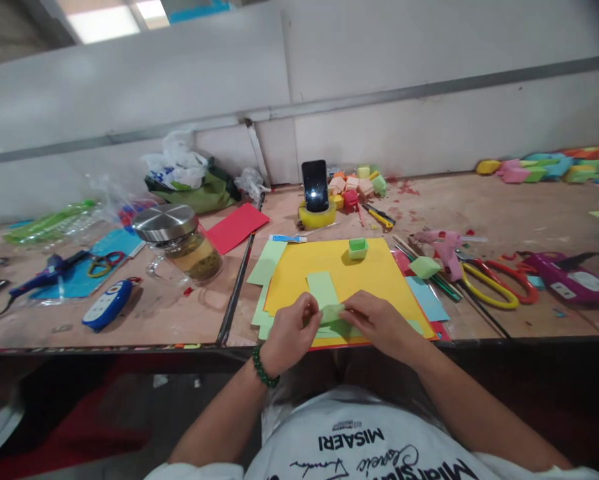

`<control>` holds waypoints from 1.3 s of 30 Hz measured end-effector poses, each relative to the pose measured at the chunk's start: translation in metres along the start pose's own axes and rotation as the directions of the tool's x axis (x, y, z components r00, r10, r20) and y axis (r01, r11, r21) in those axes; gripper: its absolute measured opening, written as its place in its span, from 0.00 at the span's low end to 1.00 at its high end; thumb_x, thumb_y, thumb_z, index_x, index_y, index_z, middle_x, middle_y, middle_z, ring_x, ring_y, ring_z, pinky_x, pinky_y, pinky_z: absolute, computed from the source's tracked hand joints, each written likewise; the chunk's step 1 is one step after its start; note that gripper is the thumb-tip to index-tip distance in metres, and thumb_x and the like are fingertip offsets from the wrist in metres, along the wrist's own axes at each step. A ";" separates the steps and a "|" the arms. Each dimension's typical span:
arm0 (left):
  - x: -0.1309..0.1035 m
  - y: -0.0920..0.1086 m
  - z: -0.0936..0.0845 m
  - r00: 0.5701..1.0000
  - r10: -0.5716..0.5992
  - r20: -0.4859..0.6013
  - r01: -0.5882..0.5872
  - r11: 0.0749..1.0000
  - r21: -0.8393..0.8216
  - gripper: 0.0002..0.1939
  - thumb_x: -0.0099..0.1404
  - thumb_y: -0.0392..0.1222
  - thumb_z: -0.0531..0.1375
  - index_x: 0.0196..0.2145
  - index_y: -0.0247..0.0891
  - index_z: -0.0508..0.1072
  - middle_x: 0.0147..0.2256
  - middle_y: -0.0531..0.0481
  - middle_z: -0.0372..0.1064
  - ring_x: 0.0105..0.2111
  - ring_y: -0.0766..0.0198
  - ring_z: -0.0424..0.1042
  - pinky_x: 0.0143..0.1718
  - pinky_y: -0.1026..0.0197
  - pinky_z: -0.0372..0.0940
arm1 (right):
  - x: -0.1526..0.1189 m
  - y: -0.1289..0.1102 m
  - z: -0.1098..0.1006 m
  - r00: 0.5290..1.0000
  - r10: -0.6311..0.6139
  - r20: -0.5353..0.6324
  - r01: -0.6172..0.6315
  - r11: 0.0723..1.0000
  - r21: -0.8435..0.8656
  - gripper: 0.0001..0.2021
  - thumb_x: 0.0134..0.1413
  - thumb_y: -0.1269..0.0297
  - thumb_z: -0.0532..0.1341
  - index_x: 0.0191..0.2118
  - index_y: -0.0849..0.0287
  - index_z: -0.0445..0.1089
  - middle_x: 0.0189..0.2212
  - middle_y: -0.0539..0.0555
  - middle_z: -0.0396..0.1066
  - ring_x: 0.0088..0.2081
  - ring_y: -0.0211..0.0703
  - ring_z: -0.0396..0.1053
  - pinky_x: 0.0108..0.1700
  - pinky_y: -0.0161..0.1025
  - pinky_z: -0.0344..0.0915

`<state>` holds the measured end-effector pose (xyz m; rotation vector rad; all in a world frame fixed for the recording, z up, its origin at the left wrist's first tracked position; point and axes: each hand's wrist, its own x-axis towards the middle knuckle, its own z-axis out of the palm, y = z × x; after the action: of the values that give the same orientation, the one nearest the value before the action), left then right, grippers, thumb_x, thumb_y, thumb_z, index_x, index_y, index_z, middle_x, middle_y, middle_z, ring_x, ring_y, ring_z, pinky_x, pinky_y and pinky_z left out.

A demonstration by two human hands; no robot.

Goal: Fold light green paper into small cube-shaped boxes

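Note:
Between my two hands is a small folded piece of light green paper (331, 313), pinched at its ends. My left hand (292, 330), with a dark green bead bracelet at the wrist, grips its left end. At the right end are the closed fingertips of my right hand (377, 323). Under them lies a yellow sheet (379, 273) with a flat light green strip (321, 287) on it. A small open green paper box (358, 249) stands near the sheet's back edge. More pale green sheets (268, 262) stick out at the left.
A glass tea mug (194, 257) and a blue device (107, 305) stand left. Behind the sheet, a phone (315, 185) leans on a yellow tape roll (317, 215) beside folded paper pieces. To the right lie yellow-handled scissors (489, 287) and a pink glue gun (444, 250).

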<state>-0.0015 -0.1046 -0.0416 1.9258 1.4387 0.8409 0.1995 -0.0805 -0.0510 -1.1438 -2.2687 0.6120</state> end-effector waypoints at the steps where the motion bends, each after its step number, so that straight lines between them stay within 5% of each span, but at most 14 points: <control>1: 0.002 0.000 0.000 1.000 -0.022 -0.017 0.022 1.000 -0.004 0.04 0.63 0.39 0.53 0.30 0.39 0.62 0.19 0.60 0.59 0.20 0.69 0.61 0.23 0.67 0.53 | 0.003 -0.001 0.001 0.999 0.049 -0.008 -0.049 0.998 -0.031 0.11 0.62 0.62 0.54 0.29 0.58 0.67 0.26 0.51 0.68 0.30 0.40 0.67 0.33 0.35 0.63; 4: 0.005 0.001 -0.001 0.998 -0.045 -0.031 0.045 0.999 0.008 0.04 0.64 0.38 0.53 0.37 0.38 0.64 0.21 0.58 0.64 0.20 0.69 0.64 0.24 0.67 0.56 | 0.013 -0.004 0.008 0.985 0.164 -0.060 -0.170 0.978 -0.117 0.14 0.62 0.58 0.52 0.27 0.57 0.64 0.23 0.49 0.64 0.27 0.39 0.63 0.30 0.34 0.58; 8: 0.002 0.000 -0.004 1.000 -0.004 -0.002 0.004 0.998 0.056 0.30 0.60 0.37 0.59 0.59 0.38 0.55 0.31 0.53 0.74 0.31 0.64 0.73 0.33 0.64 0.64 | 0.017 -0.006 0.013 0.969 0.221 -0.107 -0.234 0.964 -0.124 0.13 0.62 0.58 0.50 0.28 0.56 0.62 0.23 0.49 0.65 0.25 0.39 0.62 0.28 0.34 0.54; 10: 0.000 0.000 -0.003 1.000 -0.004 -0.025 0.006 0.997 0.083 0.34 0.60 0.35 0.59 0.62 0.38 0.52 0.30 0.54 0.73 0.31 0.64 0.73 0.34 0.63 0.64 | 0.016 -0.006 0.013 0.970 0.219 -0.109 -0.229 0.968 -0.100 0.13 0.62 0.58 0.50 0.28 0.56 0.61 0.22 0.49 0.65 0.24 0.38 0.62 0.28 0.34 0.53; 14: -0.002 0.000 0.004 0.996 -0.004 -0.094 0.010 0.998 0.066 0.31 0.64 0.36 0.54 0.63 0.37 0.50 0.26 0.57 0.69 0.24 0.68 0.69 0.29 0.67 0.63 | 0.011 -0.005 0.014 0.967 0.235 -0.100 -0.245 0.965 -0.095 0.14 0.61 0.57 0.50 0.29 0.56 0.64 0.21 0.49 0.67 0.22 0.38 0.62 0.27 0.33 0.53; 18: -0.003 -0.001 0.011 0.987 0.095 -0.129 -0.073 0.983 0.171 0.30 0.63 0.33 0.54 0.62 0.38 0.54 0.35 0.50 0.70 0.25 0.69 0.68 0.29 0.66 0.66 | 0.012 -0.006 0.017 0.953 0.285 -0.103 -0.302 0.919 -0.255 0.14 0.61 0.57 0.51 0.31 0.57 0.69 0.23 0.52 0.70 0.26 0.40 0.66 0.27 0.34 0.50; 21: -0.007 -0.001 0.014 0.970 0.206 -0.133 -0.137 0.906 0.400 0.16 0.64 0.33 0.54 0.49 0.39 0.71 0.38 0.45 0.69 0.30 0.65 0.70 0.33 0.61 0.68 | 0.016 -0.010 0.020 0.945 0.312 -0.102 -0.327 0.872 -0.364 0.14 0.61 0.56 0.53 0.33 0.57 0.71 0.25 0.53 0.72 0.27 0.40 0.67 0.27 0.34 0.48; 25: -0.015 0.001 0.016 0.941 0.297 -0.159 -0.172 0.829 0.533 0.11 0.67 0.37 0.53 0.34 0.38 0.76 0.37 0.44 0.69 0.35 0.60 0.70 0.36 0.59 0.70 | 0.019 -0.016 0.021 0.935 0.338 -0.110 -0.352 0.833 -0.427 0.13 0.60 0.55 0.55 0.33 0.56 0.72 0.25 0.53 0.72 0.27 0.40 0.67 0.26 0.34 0.46; 39: -0.026 0.000 0.017 0.927 0.365 -0.090 -0.202 0.684 0.701 0.17 0.69 0.47 0.52 0.46 0.33 0.73 0.48 0.39 0.70 0.44 0.51 0.66 0.42 0.50 0.65 | 0.018 -0.016 0.023 0.934 0.336 -0.119 -0.350 0.802 -0.485 0.18 0.62 0.51 0.51 0.33 0.56 0.72 0.22 0.52 0.70 0.23 0.39 0.63 0.24 0.33 0.42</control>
<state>0.0053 -0.1313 -0.0560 2.7487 1.7804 0.7310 0.1660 -0.0779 -0.0544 -1.8308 -2.2752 0.1162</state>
